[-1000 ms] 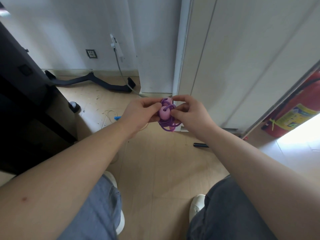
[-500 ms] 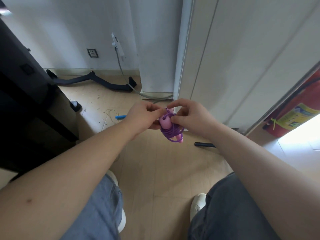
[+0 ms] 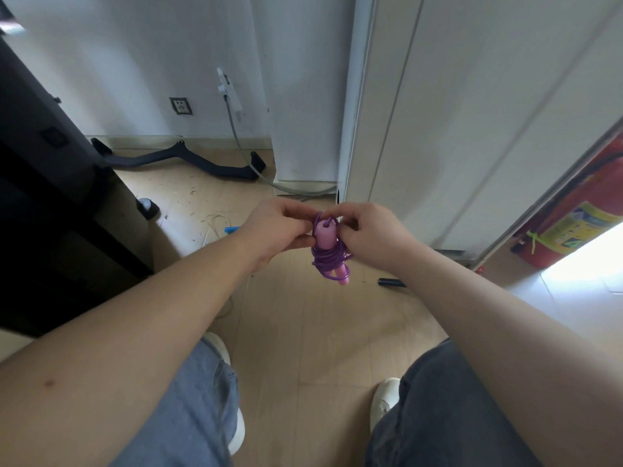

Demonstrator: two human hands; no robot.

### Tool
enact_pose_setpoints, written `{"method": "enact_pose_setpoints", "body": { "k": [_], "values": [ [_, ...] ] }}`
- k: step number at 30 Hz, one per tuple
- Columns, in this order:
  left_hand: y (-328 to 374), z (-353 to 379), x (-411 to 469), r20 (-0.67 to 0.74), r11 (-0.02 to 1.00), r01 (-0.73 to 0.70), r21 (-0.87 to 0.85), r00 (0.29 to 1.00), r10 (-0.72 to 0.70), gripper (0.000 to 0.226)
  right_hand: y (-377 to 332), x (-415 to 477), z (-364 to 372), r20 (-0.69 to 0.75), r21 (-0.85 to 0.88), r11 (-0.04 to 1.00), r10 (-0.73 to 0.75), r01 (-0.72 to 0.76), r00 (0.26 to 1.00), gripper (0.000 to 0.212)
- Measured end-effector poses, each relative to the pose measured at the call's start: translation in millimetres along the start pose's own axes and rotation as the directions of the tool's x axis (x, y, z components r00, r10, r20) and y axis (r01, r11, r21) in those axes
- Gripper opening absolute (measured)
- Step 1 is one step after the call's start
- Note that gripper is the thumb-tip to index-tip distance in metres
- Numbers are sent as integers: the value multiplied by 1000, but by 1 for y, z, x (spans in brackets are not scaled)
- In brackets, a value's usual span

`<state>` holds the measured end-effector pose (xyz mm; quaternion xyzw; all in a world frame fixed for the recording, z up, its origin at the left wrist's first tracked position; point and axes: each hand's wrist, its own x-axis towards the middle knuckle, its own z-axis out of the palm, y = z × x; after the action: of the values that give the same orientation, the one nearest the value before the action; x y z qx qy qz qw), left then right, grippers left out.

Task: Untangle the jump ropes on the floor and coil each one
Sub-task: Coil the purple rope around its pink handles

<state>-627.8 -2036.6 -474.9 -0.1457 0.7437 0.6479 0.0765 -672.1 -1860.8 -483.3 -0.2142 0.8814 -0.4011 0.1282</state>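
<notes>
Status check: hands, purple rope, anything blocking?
Left hand and right hand both pinch the purple jump rope, held above the floor. Cord wound around the pink handles. Nothing in the way.

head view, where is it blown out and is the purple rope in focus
In the head view, the floor by the fire extinguisher is washed out; the purple jump rope, held by left hand and right hand, looks fairly sharp; the door frame bows from the wide lens.

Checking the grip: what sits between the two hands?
Head view: the purple jump rope, wound round its pink handles, between left hand and right hand.
</notes>
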Motion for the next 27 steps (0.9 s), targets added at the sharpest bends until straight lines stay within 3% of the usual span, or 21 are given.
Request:
{"method": "enact_pose_setpoints", "body": {
  "k": [3, 7, 12, 15, 19, 21, 24, 27],
  "values": [
    [-1, 0, -2, 33, 1000, -3, -31, 999, 4, 27, 3, -3, 1, 15, 28, 1000, 12, -12, 1000, 44],
    [7, -1, -4, 35, 985, 11, -171, 999, -6, 19, 4, -4, -4, -33, 196, 980, 43, -36, 999, 41],
    [7, 2, -7, 36, 999, -44, 27, 998, 43, 24, 9, -3, -6, -23, 246, 968, 51, -44, 998, 25],
    [5, 4, -3, -31, 982, -104, 156, 993, 110, 17, 6, -2, -4, -9, 281, 959, 38, -34, 999, 31],
    [4, 6, 0, -34, 947, -146, 287, 986, 162, 13, -3, -4, 0, 35, 80, 995, -63, 60, 997, 64],
    [4, 7, -2, 24, 928, -165, 333, 986, 166, 16, -4, -5, 3, 47, 68, 995, -74, 71, 996, 79],
    [4, 9, -2, 111, 927, -172, 332, 984, 143, 19, -2, -5, 6, 74, 116, 991, -77, 68, 994, 61],
    [3, 6, -2, 172, 937, -167, 306, 978, 119, 18, 2, -2, 3, 50, -15, 996, -92, 93, 994, 54]
  ]
}}
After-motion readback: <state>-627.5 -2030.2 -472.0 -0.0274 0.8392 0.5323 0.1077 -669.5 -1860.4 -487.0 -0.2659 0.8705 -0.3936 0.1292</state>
